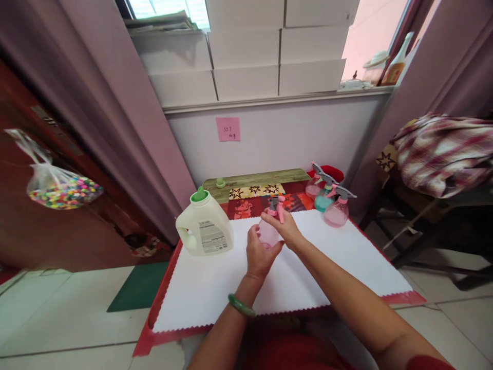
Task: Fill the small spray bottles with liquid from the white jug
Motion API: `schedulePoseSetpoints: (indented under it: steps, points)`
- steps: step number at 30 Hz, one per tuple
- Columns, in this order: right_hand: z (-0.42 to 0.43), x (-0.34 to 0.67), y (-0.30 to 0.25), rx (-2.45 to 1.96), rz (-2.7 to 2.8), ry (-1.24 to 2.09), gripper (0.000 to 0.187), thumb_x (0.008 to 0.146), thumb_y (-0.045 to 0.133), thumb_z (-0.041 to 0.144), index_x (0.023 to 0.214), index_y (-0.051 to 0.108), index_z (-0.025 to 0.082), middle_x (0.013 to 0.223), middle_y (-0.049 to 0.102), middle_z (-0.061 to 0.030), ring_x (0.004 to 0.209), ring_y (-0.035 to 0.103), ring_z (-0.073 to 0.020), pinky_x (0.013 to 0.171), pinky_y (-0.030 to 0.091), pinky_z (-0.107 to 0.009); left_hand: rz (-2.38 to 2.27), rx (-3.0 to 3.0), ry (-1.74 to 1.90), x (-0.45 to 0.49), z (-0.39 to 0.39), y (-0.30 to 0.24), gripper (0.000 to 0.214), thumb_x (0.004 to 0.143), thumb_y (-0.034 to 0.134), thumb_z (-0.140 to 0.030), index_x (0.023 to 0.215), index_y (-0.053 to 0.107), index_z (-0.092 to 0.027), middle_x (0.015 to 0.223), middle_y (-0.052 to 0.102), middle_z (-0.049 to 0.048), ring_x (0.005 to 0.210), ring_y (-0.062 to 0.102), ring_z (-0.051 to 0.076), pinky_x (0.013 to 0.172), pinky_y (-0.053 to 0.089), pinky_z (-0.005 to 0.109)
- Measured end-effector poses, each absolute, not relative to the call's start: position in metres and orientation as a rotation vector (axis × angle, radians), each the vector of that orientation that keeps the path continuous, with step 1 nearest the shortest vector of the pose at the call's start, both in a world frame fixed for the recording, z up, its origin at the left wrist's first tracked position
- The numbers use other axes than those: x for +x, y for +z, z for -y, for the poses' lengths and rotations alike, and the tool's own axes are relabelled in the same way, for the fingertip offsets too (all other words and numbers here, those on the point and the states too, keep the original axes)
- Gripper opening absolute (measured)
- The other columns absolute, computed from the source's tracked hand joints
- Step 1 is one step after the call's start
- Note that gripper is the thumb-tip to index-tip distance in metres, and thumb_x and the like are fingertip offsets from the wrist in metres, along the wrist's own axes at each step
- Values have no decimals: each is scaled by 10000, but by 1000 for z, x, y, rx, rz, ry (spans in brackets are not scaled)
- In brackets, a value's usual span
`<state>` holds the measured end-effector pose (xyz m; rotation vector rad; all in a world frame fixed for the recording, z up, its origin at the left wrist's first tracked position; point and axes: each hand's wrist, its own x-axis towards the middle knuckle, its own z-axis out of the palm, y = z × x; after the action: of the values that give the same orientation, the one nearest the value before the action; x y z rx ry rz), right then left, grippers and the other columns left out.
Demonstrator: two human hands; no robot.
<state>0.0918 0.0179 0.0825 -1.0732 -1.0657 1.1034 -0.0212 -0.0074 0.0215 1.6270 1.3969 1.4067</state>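
left hand (261, 261) is grasping lower body of pink spray bottle (267, 235); green bangle (242, 305) on left wrist. right hand (289, 230) is grasping upper side of same bottle, just beside pink-and-grey spray head (274, 206). bottle is over middle of white cloth (204, 293); whether it touches, cannot tell. to left stands whitish jug (211, 231), small green cap (220, 182) behind it. to right, three other spray bottles (322, 202).

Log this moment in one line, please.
left hand: holding pink spray bottle | right hand: holding it near the top | left side: white jug | right side: three more spray bottles
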Motion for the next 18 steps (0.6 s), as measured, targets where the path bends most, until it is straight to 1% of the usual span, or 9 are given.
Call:
schedulePoseSetpoints:
  steps: [2, 4, 7, 10, 12, 13, 15, 16, 18]
  points:
    - [-19, 85, 85, -1147, 986, 1011, 413, 706, 802, 566, 844, 686, 195, 829, 735, -52, 791, 673, -230, 758, 525, -354, -1414, 1701, 1431, -20, 13, 25, 795, 600, 862, -386, 1261, 450, -228, 1265, 558, 142, 1167, 567, 340, 986, 465, 545]
    - [-20, 85, 89, -1172, 959, 1006, 435, 738, 759, 619, 783, 680, 194, 786, 738, -62, 751, 670, -228, 730, 522, -347, -1438, 1803, 1447, -19, 20, 29, 788, 612, 845, -355, 1274, 441, -217, 1255, 563, 151, 1193, 555, 355, 1011, 446, 558]
    - [-19, 91, 97, -1090, 1043, 1107, 450, 751, 753, 631, 721, 657, 192, 741, 743, -70, 716, 669, -213, 735, 525, -338, -1467, 1820, 1405, -21, 31, 36, 777, 613, 838, -332, 1259, 419, -226, 1224, 580, 139, 1104, 605, 325, 956, 489, 528]
    - [-13, 101, 106, -964, 1147, 1318, 453, 744, 768, 619, 691, 638, 188, 700, 735, -64, 695, 676, -204, 744, 532, -334, -1257, 1549, 1293, -27, 38, 43, 832, 583, 871, -343, 1242, 371, -257, 1202, 603, 110, 1001, 645, 268, 874, 535, 470]
    - [-10, 107, 109, -881, 1179, 1538, 486, 727, 757, 652, 662, 613, 192, 707, 737, -67, 707, 688, -215, 736, 543, -345, -1003, 1382, 1181, -33, 38, 45, 869, 568, 890, -375, 1250, 363, -264, 1180, 634, 104, 983, 667, 259, 853, 549, 464]
    - [-10, 110, 110, -848, 1177, 1633, 505, 713, 753, 670, 646, 586, 198, 711, 737, -64, 725, 696, -225, 735, 549, -351, -900, 1333, 1126, -35, 37, 44, 858, 573, 889, -411, 1250, 384, -259, 1162, 654, 107, 971, 680, 267, 842, 555, 473]
    - [-13, 114, 111, -822, 1150, 1711, 540, 682, 751, 698, 625, 521, 213, 699, 728, -50, 753, 703, -237, 738, 554, -361, -808, 1300, 1062, -36, 32, 40, 745, 630, 842, -511, 1212, 469, -232, 1120, 684, 128, 945, 702, 294, 812, 565, 496]
    - [-16, 115, 110, -837, 1133, 1679, 552, 673, 750, 706, 623, 496, 218, 688, 721, -43, 752, 702, -237, 736, 552, -359, -814, 1298, 1068, -36, 29, 37, 665, 686, 787, -566, 1179, 508, -219, 1109, 687, 142, 946, 706, 307, 797, 568, 502]
    - [-26, 115, 108, -931, 1110, 1476, 546, 690, 726, 715, 637, 498, 222, 675, 712, -43, 728, 690, -229, 723, 539, -349, -875, 1290, 1144, -33, 22, 30, 554, 805, 652, -628, 1151, 535, -212, 1151, 662, 160, 1022, 690, 324, 817, 560, 508]
